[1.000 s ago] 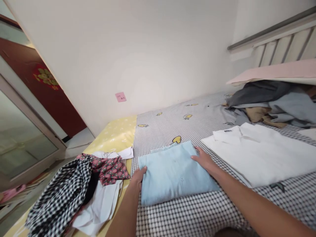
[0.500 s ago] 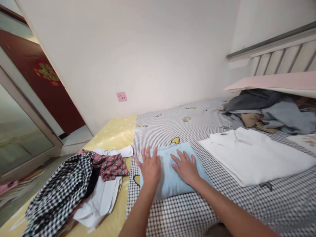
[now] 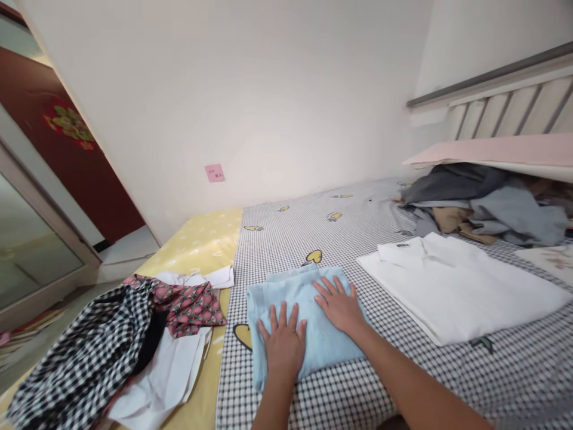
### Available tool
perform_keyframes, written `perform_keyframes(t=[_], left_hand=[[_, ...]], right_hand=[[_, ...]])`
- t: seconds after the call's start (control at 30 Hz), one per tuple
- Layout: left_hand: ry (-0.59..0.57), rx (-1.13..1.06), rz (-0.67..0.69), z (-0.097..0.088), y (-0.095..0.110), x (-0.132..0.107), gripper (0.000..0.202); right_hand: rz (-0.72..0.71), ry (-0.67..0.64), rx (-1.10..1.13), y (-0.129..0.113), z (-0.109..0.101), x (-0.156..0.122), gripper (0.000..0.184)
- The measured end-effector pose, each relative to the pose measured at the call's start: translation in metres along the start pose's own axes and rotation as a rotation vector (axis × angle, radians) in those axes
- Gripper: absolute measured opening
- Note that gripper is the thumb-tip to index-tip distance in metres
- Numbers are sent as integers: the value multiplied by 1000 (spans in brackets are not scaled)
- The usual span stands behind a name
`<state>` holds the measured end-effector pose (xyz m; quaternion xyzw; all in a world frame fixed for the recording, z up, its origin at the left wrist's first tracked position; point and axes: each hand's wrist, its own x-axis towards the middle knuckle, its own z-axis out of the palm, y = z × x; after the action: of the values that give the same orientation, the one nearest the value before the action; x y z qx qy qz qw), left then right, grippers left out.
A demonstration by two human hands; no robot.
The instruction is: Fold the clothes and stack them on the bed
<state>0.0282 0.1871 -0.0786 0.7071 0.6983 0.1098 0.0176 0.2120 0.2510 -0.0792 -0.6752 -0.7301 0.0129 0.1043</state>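
Note:
A light blue folded garment [image 3: 313, 352] lies on the checked bedsheet [image 3: 286, 239] in front of me. My left hand [image 3: 284, 340] rests flat on its lower left part, fingers spread. Higher up on its right side, my right hand [image 3: 340, 304] also lies open, palm down. Neither hand grips the cloth. To the right is a folded white collared shirt [image 3: 456, 286], apart from both hands.
On the left, a black-and-white checked cloth [image 3: 85, 352], a pink patterned cloth [image 3: 192, 307] and white cloth [image 3: 161, 382] lie heaped on yellow bedding [image 3: 201, 239]. Grey and brown clothes [image 3: 474, 203] pile up under a pink panel [image 3: 496, 152] at the right.
My left hand has slid toward me, from the upper left of the blue garment to its lower left. The right hand stays on its right side. The view has turned slightly.

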Motion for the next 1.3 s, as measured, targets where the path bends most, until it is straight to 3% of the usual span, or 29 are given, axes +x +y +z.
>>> perform_keyframes(t=[0.3,0.5,0.77,1.03,1.3], left_hand=[[-11,38,-18,-5,7,0,53],[-28,131,-47,-8,12,2,53],[-15,195,-66,-14,17,1,54],[-9,140,-64,-19,20,-2,54],[26,67,-51,-10,15,-4,55]], right_hand=[[57,-107,72,21,2,42,61],[146,-37,74,12,3,37,67],[136,-73,102,16,-6,-12,62],[69,34,40,28,-7,-89,56],[38,136,-10,35,21,-154,52]])
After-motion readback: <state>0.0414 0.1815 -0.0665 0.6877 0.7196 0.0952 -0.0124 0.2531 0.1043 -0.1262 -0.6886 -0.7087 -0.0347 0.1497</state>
